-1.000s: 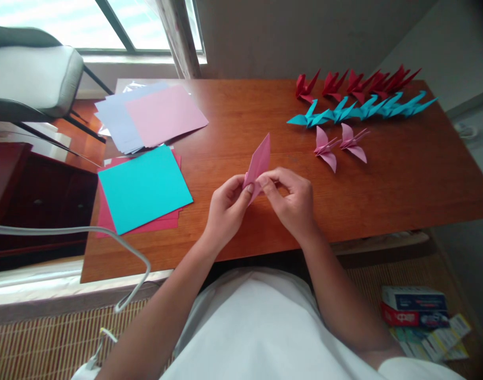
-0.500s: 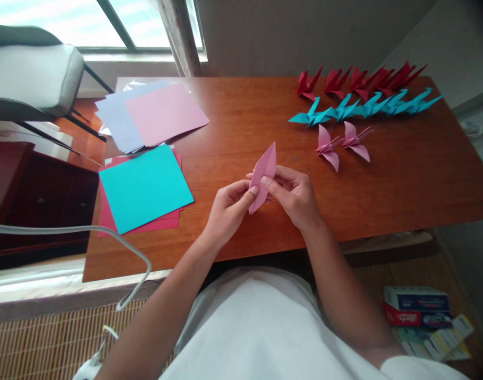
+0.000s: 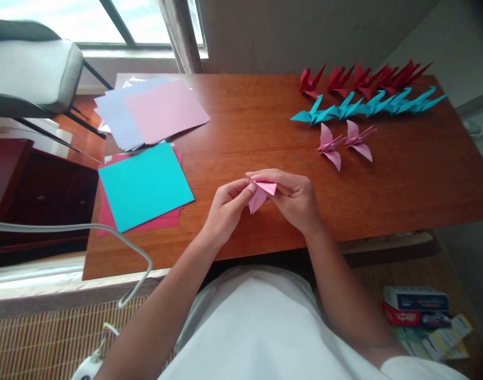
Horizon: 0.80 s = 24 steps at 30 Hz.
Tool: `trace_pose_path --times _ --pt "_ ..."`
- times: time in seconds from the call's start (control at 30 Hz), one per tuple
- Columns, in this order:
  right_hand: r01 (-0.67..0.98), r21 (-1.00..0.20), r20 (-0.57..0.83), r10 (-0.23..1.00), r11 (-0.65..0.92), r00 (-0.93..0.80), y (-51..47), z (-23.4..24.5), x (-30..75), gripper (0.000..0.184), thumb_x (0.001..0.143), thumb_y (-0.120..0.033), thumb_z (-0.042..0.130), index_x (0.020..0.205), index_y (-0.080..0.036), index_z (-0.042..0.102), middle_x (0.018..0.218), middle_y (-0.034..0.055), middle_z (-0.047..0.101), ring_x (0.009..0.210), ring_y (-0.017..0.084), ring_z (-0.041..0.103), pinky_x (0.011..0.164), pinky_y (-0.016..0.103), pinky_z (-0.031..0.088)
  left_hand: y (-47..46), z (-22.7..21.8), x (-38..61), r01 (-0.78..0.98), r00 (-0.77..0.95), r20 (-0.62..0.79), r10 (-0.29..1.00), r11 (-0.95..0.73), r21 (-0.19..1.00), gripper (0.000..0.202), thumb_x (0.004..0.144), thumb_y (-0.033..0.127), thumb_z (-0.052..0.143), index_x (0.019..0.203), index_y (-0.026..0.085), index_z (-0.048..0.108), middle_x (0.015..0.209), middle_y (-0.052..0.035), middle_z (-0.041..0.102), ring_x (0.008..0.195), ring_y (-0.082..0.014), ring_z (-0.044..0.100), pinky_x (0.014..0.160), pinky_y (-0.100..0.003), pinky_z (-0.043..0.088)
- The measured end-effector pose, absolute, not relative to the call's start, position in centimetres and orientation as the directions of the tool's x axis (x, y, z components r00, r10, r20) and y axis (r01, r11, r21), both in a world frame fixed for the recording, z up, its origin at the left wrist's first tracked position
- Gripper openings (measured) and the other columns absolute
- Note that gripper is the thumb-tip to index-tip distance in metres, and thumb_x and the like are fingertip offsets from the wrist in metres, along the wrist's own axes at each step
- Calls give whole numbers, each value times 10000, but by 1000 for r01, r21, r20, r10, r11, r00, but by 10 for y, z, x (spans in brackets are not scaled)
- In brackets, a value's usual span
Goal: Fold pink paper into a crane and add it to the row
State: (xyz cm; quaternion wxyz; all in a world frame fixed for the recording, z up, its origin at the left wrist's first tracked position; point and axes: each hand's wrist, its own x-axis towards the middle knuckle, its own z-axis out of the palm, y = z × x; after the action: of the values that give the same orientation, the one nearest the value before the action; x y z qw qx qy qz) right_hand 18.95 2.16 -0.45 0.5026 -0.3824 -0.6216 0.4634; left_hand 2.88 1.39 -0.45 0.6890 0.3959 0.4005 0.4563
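Between both hands is a piece of folded pink origami paper [image 3: 258,199], its upper part bent over toward the right and a point hanging down below. My left hand [image 3: 229,208] pinches its left side between thumb and fingers. My right hand [image 3: 295,198] grips it from the right, with fingers lying along the top fold; the right thumb is mostly hidden behind the paper. Beyond the right hand stand two pink paper cranes [image 3: 330,148], wings spread. Behind them are a row of blue paper cranes [image 3: 346,109] and a row of red paper cranes [image 3: 338,80].
On the left of the wooden table [image 3: 233,126] lie blue paper [image 3: 146,184] over red sheets [image 3: 110,219], and pink paper [image 3: 168,112] over pale lilac sheets [image 3: 115,119]. A chair [image 3: 36,74] stands at far left. A white cable [image 3: 138,253] curves past the table's near left corner.
The upper point of the pink paper has been folded down toward the right. My right fingers have moved onto its top edge, and the right thumb has gone behind it.
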Motion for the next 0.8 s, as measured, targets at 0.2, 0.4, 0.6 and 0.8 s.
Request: trace_pose_path --times 0.2,0.4,0.6,0.8 --pt "99 -890 411 876 446 -251 23 -1 191 323 925 -109 617 1109 -316 783 1198 22 775 1132 211 712 1025 414 554 14 -8 26 -354 260 -202 944 288 890 251 819 406 775 838 156 769 735 -8 646 652 -109 509 595 -216 384" --pt "252 -794 483 826 553 -291 24 -2 193 401 918 -83 569 1166 -337 754 1249 10 755 1173 217 684 1057 452 538 14 -6 26 -453 252 -174 952 275 848 244 890 394 709 833 161 752 720 3 614 657 -101 519 623 -200 432" --pt "287 -827 435 873 484 -220 19 -2 189 438 926 -94 569 1279 -325 684 1233 17 757 1165 206 696 1033 407 550 13 -2 28 -356 284 -183 941 281 891 269 820 408 798 892 154 746 793 -16 656 703 -114 547 669 -217 428" --pt "194 -947 248 967 256 -66 11 -2 183 226 922 -217 652 1130 -270 724 1171 32 771 1101 207 721 921 352 589 13 0 28 -369 288 -212 934 312 875 257 837 396 779 918 152 760 772 -22 655 688 -112 543 650 -215 409"
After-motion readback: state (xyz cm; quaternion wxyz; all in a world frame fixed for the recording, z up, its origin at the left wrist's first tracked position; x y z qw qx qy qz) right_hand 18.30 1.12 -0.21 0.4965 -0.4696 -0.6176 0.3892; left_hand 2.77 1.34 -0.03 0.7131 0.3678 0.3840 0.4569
